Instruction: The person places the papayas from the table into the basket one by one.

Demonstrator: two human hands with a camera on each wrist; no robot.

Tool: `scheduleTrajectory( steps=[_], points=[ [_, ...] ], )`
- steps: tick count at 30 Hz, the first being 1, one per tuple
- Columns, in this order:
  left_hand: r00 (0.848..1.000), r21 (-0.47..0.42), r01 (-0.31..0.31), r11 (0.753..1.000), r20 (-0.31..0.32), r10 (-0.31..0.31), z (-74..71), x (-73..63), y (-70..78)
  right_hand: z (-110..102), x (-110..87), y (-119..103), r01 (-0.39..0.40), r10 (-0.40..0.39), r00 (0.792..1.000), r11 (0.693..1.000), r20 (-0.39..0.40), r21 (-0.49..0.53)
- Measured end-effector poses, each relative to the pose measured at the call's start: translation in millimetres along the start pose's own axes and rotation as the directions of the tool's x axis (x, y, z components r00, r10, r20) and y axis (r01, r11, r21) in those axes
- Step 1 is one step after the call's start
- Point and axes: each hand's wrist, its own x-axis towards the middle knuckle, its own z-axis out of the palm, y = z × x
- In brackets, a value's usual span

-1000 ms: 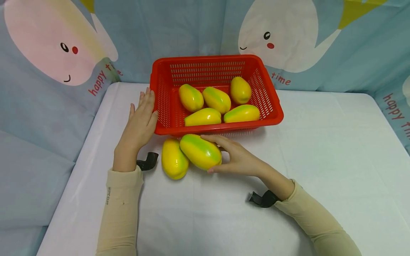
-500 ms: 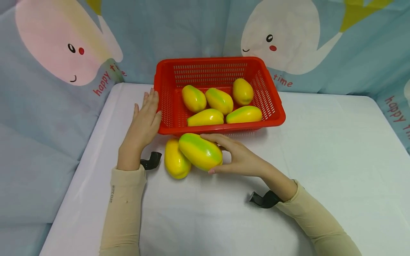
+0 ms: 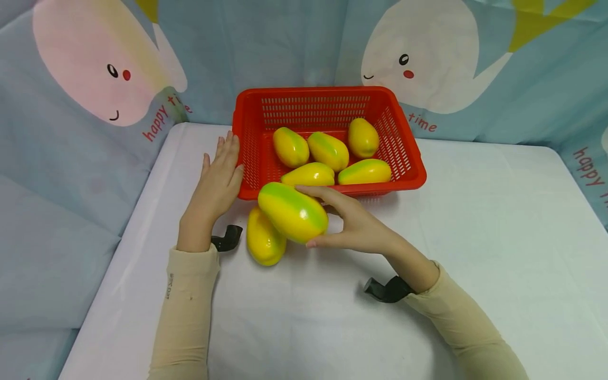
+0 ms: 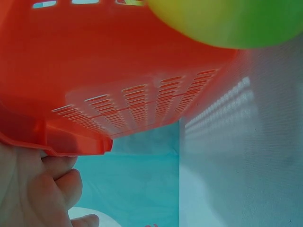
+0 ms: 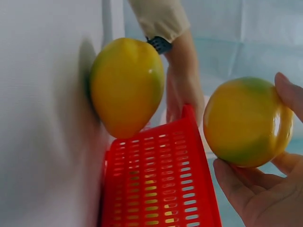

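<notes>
My right hand (image 3: 358,224) grips a yellow-green papaya (image 3: 293,212) by its right end, thumb on the near side and fingers on the far side. In the right wrist view this papaya (image 5: 246,123) is raised off the table, level with the rim of the red basket (image 5: 156,177). Another papaya (image 3: 264,241) lies on the table just in front of the basket, partly covered by the held one. My left hand (image 3: 216,182) rests with extended fingers along the basket's left rim; in the left wrist view its fingers (image 4: 68,187) show right at the rim.
Several papayas, one of them a papaya (image 3: 363,138) at the right rear, lie inside the basket. A white cloth (image 3: 494,237) covers the table. Behind the basket hangs a blue curtain (image 3: 280,47) with whale prints. Black wrist devices (image 3: 389,289) stick out near both cuffs.
My right hand has lifted the papaya off the table, up and slightly left toward the basket's front rim. My left hand stays at the basket's left rim. The head view has shifted slightly.
</notes>
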Motion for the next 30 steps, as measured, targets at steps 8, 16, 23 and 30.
scheduleTrajectory(
  steps=[8, 16, 23, 30],
  points=[
    [1.000, 0.004, -0.002, 1.000, -0.004, 0.002, 0.5, -0.3, -0.2, 0.2, 15.4, -1.3, 0.042, -0.043, 0.997, 0.999, -0.059, -0.021],
    [1.000, 0.012, 0.008, 1.000, -0.004, -0.008, -0.5, -0.4, 0.9, -0.7, 29.3, 2.9, 0.014, -0.010, 0.995, 0.999, -0.102, 0.042],
    [1.000, 0.013, 0.005, 1.000, -0.004, -0.005, 0.0, 0.1, 1.2, -0.5, 40.1, 5.6, -0.034, 0.044, 0.989, 0.997, -0.138, 0.074],
    [1.000, 0.009, 0.007, 1.000, -0.008, -0.007, 0.3, 0.3, 0.5, 1.8, 53.1, 7.6, -0.083, 0.100, 0.979, 0.991, -0.176, 0.103]
  ],
)
